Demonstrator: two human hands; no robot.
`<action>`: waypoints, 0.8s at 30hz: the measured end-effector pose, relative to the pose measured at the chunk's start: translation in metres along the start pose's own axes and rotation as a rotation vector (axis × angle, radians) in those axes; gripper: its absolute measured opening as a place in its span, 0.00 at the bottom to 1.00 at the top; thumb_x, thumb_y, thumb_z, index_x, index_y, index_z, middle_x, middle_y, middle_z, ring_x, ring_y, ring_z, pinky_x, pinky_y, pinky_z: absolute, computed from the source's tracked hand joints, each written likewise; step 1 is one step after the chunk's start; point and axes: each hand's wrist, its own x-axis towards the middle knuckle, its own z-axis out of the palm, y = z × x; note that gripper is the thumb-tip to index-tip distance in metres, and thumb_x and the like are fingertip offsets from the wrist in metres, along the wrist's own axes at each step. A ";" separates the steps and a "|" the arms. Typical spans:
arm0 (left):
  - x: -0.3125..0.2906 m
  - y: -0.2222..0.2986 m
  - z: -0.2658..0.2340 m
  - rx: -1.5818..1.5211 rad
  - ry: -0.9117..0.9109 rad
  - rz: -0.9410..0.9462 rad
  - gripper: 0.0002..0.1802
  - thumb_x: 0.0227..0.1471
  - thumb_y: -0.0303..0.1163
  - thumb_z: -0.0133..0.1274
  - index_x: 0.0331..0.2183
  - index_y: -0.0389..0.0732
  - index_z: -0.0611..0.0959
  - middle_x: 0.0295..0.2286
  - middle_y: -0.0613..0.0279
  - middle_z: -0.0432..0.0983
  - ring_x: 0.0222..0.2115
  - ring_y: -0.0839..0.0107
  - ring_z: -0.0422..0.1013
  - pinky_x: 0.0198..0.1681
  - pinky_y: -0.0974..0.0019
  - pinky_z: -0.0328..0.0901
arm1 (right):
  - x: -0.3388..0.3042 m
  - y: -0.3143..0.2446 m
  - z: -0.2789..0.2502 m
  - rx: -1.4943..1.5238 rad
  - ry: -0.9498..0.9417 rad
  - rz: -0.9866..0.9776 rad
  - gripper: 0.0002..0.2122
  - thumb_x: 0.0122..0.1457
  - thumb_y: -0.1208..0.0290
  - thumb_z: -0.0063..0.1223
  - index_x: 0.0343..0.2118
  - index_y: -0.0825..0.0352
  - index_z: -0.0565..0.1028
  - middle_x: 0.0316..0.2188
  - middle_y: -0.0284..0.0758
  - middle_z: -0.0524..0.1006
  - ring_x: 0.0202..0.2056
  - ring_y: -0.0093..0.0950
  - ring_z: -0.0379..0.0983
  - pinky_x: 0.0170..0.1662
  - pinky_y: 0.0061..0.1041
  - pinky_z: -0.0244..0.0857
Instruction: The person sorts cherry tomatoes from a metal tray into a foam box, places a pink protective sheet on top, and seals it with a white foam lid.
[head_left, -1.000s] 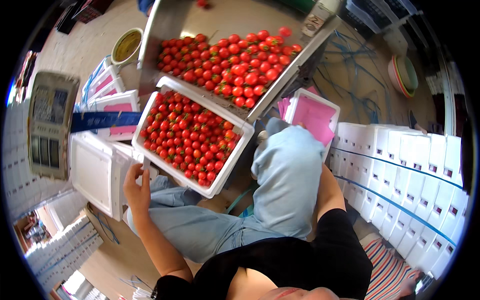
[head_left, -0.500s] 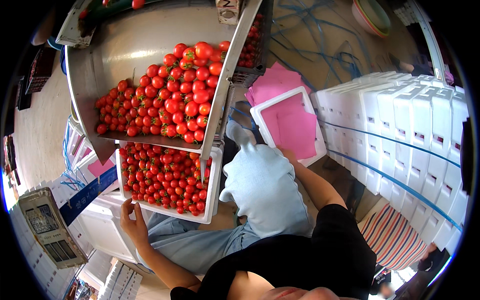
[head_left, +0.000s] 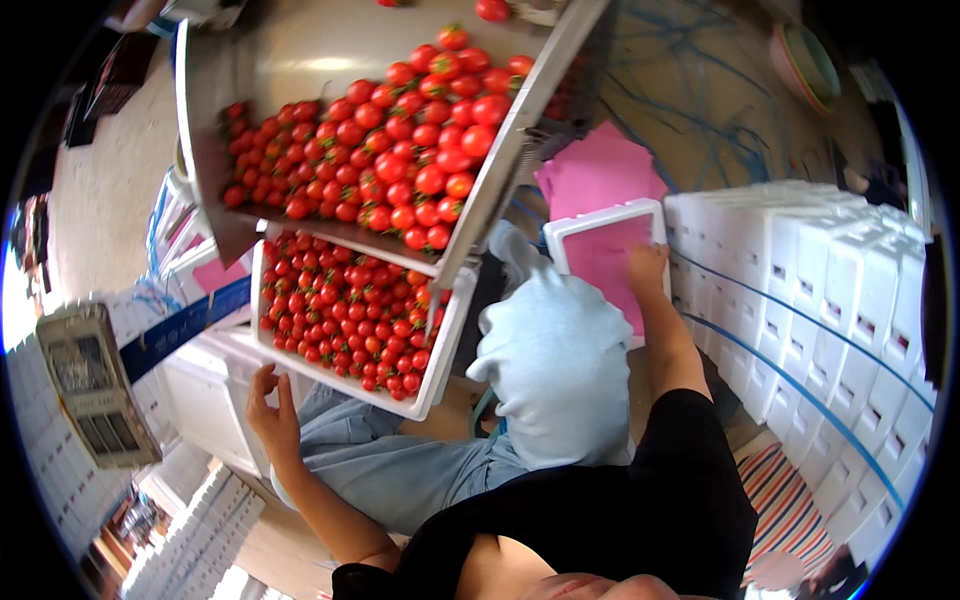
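Observation:
A white foam box (head_left: 440,372) full of cherry tomatoes (head_left: 345,310) stands in front of me, under the lip of a metal chute (head_left: 205,130) that holds more tomatoes (head_left: 400,150). Beside the box's near left corner is my left hand (head_left: 274,415), with thumb and fingers apart and nothing in them. To my right, another white foam box (head_left: 612,212) is lined with pink sheet (head_left: 606,262). Over its right side reaches my right hand (head_left: 648,266); motion smears its fingers, and whether they grip the sheet is hidden.
Strapped stacks of white foam boxes (head_left: 800,260) line the right side. More pink sheets (head_left: 600,170) lie beyond the lined box, and loose blue straps (head_left: 700,90) litter the floor. At the left stands a scale display (head_left: 95,385) on a blue post.
My right hand has moved forward from beside my lap to over the pink-lined box. The left hand stays by the tomato box's corner. The whole view has shifted and tilted.

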 end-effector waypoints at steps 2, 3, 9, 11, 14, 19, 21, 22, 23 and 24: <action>-0.004 0.001 -0.002 -0.020 0.011 0.030 0.13 0.54 0.27 0.58 0.42 0.36 0.81 0.29 0.56 0.78 0.31 0.65 0.75 0.39 0.63 0.68 | -0.006 0.010 0.011 0.101 -0.165 0.026 0.07 0.56 0.67 0.51 0.33 0.60 0.80 0.35 0.38 0.81 0.44 0.38 0.76 0.51 0.47 0.61; -0.006 0.006 -0.005 -0.021 0.001 0.035 0.13 0.54 0.28 0.58 0.42 0.36 0.81 0.29 0.56 0.78 0.32 0.64 0.75 0.40 0.62 0.68 | -0.017 0.010 0.012 0.144 -0.141 0.011 0.08 0.57 0.67 0.50 0.33 0.61 0.80 0.34 0.39 0.81 0.41 0.39 0.77 0.48 0.46 0.64; -0.042 -0.002 -0.015 -0.081 0.033 0.027 0.13 0.55 0.30 0.57 0.42 0.36 0.82 0.28 0.59 0.78 0.32 0.68 0.73 0.42 0.64 0.68 | -0.070 0.059 -0.052 0.629 0.006 -0.125 0.08 0.57 0.68 0.53 0.37 0.64 0.79 0.31 0.45 0.80 0.37 0.42 0.78 0.40 0.40 0.69; -0.053 -0.001 -0.012 -0.170 0.043 0.081 0.13 0.55 0.30 0.57 0.42 0.34 0.82 0.28 0.59 0.78 0.32 0.68 0.73 0.42 0.64 0.68 | -0.081 0.078 -0.088 0.866 0.048 -0.110 0.09 0.56 0.73 0.56 0.39 0.67 0.78 0.30 0.44 0.80 0.34 0.40 0.78 0.40 0.35 0.69; -0.071 0.022 -0.006 -0.370 0.054 0.210 0.11 0.54 0.27 0.58 0.39 0.34 0.82 0.31 0.59 0.78 0.33 0.70 0.73 0.41 0.66 0.67 | -0.102 0.094 -0.163 1.207 -0.018 0.009 0.06 0.56 0.73 0.54 0.32 0.71 0.75 0.22 0.33 0.75 0.26 0.22 0.69 0.31 0.25 0.62; -0.125 0.182 0.008 -0.932 -0.269 0.593 0.12 0.46 0.18 0.59 0.37 0.35 0.82 0.32 0.59 0.79 0.31 0.72 0.73 0.36 0.70 0.68 | -0.171 0.114 -0.245 1.385 0.101 -0.071 0.12 0.59 0.68 0.53 0.22 0.64 0.66 0.20 0.22 0.61 0.24 0.15 0.54 0.28 0.22 0.51; -0.146 0.239 0.024 -1.106 -0.459 0.772 0.12 0.49 0.21 0.60 0.39 0.35 0.81 0.34 0.55 0.78 0.33 0.67 0.75 0.33 0.69 0.71 | -0.203 0.108 -0.272 1.512 0.114 -0.107 0.10 0.61 0.68 0.54 0.25 0.64 0.71 0.23 0.21 0.67 0.27 0.13 0.60 0.32 0.19 0.56; -0.151 0.262 0.036 -1.138 -0.502 0.810 0.14 0.49 0.22 0.60 0.40 0.34 0.81 0.35 0.55 0.77 0.34 0.64 0.76 0.35 0.67 0.72 | -0.216 0.096 -0.285 1.600 0.118 -0.131 0.08 0.62 0.68 0.54 0.28 0.65 0.73 0.24 0.22 0.69 0.28 0.14 0.63 0.34 0.19 0.58; -0.154 0.276 0.050 -1.165 -0.546 0.743 0.15 0.50 0.23 0.61 0.41 0.33 0.79 0.35 0.56 0.76 0.34 0.68 0.76 0.37 0.67 0.73 | -0.231 0.074 -0.305 1.698 0.109 -0.163 0.07 0.62 0.69 0.55 0.31 0.66 0.75 0.25 0.23 0.72 0.30 0.14 0.66 0.35 0.18 0.61; -0.156 0.285 0.060 -1.198 -0.577 0.687 0.15 0.51 0.23 0.61 0.41 0.33 0.79 0.35 0.56 0.76 0.35 0.69 0.76 0.37 0.67 0.74 | -0.243 0.060 -0.316 1.795 0.106 -0.185 0.06 0.62 0.69 0.55 0.33 0.67 0.76 0.26 0.24 0.74 0.32 0.15 0.69 0.37 0.18 0.63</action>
